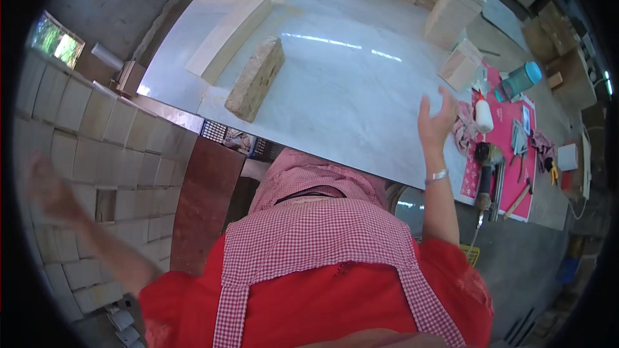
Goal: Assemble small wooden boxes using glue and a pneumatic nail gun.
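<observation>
Work seems between handlings: pale, flat-sided rectangular blocks [101, 111] stand stacked at left; how much remains cannot be told. One rough, mottled tan brick-shaped block [256, 80] lies on the glossy white table [342, 103]. The right hand [437, 122], fingers spread and empty, hovers near a smooth cream block [459, 66]; the left hand [53, 188], beside the stack, is too blurred to judge.

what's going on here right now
A person in a checked apron is at a pale tabletop. The right hand is open, apparently empty, near a red-tipped white bottle. The left hand, blurred, is out by stacked pale pieces; contact is unclear. A rough brown block lies untouched on the tabletop.
</observation>
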`<state>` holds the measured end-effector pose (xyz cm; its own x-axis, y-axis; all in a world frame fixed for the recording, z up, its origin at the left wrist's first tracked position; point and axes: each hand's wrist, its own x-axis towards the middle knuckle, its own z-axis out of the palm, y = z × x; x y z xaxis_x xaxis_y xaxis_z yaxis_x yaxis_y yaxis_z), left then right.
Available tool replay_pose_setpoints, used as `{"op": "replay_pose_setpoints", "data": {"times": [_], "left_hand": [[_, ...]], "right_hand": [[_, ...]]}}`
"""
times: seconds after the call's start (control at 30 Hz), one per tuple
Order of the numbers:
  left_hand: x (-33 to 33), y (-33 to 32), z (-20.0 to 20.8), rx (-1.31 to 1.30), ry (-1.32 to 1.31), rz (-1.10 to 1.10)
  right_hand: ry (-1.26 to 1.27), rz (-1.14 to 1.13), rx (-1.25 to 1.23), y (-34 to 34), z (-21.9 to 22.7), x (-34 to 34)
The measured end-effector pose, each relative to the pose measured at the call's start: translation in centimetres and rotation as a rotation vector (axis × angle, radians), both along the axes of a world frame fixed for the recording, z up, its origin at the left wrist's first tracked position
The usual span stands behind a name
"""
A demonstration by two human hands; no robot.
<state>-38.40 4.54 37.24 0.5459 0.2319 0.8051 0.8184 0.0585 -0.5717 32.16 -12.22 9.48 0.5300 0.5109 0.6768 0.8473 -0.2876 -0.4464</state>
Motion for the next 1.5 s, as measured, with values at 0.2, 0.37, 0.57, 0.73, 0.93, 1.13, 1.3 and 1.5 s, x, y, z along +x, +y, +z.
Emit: {"op": "replay_pose_setpoints", "data": {"times": [0.2,0.37,0.57,0.73,0.93,1.13,1.3,1.5], "left_hand": [[23.1,1.8,-20.6,-1.033,-1.158,-0.652],[27.2,5.4,-21.8,-1.264,-1.257,-0.628],[30.5,15.1,-19.7,-1.22,-0.948,-0.565],[33.5,24.0,-21.9,-1.045,-0.542,-0.41],[26.7,37.5,-30.5,-1.397,-0.323,-0.031],[32.9,34.8,-26.1,-1.363,-0.357,-0.032],[29.4,35.4,-25.1,-1.372,-0.445,-0.12],[29.5,30.7,-24.9,-0.99,-0.469,-0.321]], "right_hand": [[0.014,-0.634,-0.016,5.7,-1.2,9.7],[0.139,-0.713,-0.232,7.6,-2.3,13.2],[0.183,-0.742,-0.183,8.0,-4.4,14.7],[0.3,-0.57,0.12,5.3,-2.1,14.4],[0.263,-0.314,0.051,6.2,-2.2,3.1],[0.332,-0.214,-0.065,-1.1,-2.4,-4.6],[0.342,-0.203,-0.045,-2.5,-3.1,-6.9],[0.414,-0.226,0.024,-2.5,-3.7,-7.0]]}}
